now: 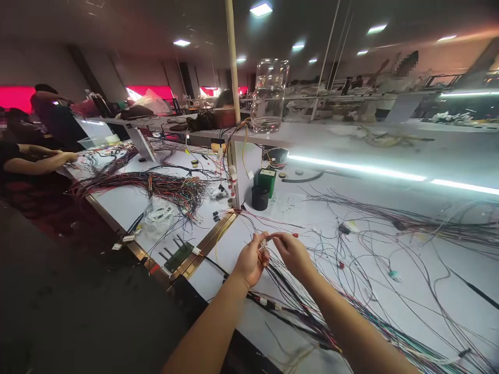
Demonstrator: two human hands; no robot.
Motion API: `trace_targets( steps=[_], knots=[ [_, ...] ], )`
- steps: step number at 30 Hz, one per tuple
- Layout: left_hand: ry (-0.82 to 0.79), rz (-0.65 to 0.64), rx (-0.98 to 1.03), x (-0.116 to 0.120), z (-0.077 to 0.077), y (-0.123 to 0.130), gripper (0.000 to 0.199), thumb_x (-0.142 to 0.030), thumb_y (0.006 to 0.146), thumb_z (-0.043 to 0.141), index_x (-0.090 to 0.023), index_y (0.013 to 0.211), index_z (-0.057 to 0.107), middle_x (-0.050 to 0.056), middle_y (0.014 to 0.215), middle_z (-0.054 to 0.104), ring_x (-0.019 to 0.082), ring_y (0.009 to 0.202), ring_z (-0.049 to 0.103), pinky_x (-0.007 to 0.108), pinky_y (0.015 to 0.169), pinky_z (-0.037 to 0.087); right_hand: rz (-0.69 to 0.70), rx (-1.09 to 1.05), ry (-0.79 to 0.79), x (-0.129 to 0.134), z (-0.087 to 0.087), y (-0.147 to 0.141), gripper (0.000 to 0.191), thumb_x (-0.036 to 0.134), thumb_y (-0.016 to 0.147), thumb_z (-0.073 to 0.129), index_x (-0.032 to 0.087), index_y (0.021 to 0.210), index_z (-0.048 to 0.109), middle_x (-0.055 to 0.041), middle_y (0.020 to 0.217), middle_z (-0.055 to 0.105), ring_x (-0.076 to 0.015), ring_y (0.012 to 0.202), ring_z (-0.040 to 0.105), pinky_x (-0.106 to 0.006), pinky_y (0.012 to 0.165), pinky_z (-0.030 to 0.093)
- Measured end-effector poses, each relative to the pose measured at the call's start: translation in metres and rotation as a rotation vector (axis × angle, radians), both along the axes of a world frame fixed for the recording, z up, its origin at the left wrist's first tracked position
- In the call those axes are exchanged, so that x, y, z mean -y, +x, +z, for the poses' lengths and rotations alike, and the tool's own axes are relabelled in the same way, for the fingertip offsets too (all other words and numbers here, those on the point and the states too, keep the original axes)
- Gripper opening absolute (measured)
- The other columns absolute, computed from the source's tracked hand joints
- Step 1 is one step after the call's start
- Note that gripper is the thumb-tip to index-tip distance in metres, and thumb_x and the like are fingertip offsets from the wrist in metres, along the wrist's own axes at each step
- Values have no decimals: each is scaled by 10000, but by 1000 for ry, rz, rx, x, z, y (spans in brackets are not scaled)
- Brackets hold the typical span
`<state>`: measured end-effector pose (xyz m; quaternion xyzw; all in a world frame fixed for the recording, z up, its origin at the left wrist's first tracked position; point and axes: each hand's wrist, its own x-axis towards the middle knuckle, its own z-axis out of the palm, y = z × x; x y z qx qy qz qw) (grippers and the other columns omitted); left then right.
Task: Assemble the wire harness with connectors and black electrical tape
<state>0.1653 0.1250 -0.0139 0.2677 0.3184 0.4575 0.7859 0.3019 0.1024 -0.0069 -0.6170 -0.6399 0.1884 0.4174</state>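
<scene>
Near the middle of the white table, my left hand is closed around the ends of several thin wires. My right hand meets it from the right, its fingers pinched on a wire close to my left fingertips. What sits between the fingertips is too small to make out. From my hands, a bundle of dark and coloured wires runs toward the lower right, under my right forearm. A black cable with a white connector lies to the left of my left hand.
A black cup and a green box stand beyond my hands, beside the shelf post. Loose wires spread rightward. A green board with upright pins and a large wire bundle lie left. Another person's hands are at far left.
</scene>
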Motion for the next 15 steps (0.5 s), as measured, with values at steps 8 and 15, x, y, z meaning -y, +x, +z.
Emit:
trace_targets(
  steps=[8,15],
  knots=[
    [-7,92,10,-22,-17,18,553,-334,748,751,-203,1237,530,-35,722,528,68,562,517,173,455,365,-26,17,67,-10,-7,19,232,387,917,508,238,965,680,-10,724,600,-158,666,557,-274,630,428],
    [-87,-59,-3,-27,-29,14,423,-399,839,641,-156,1173,549,-12,722,575,7,421,380,138,385,215,19,79,139,-14,-4,20,116,290,909,528,220,861,607,1,751,591,-127,643,531,-247,610,409]
  ],
)
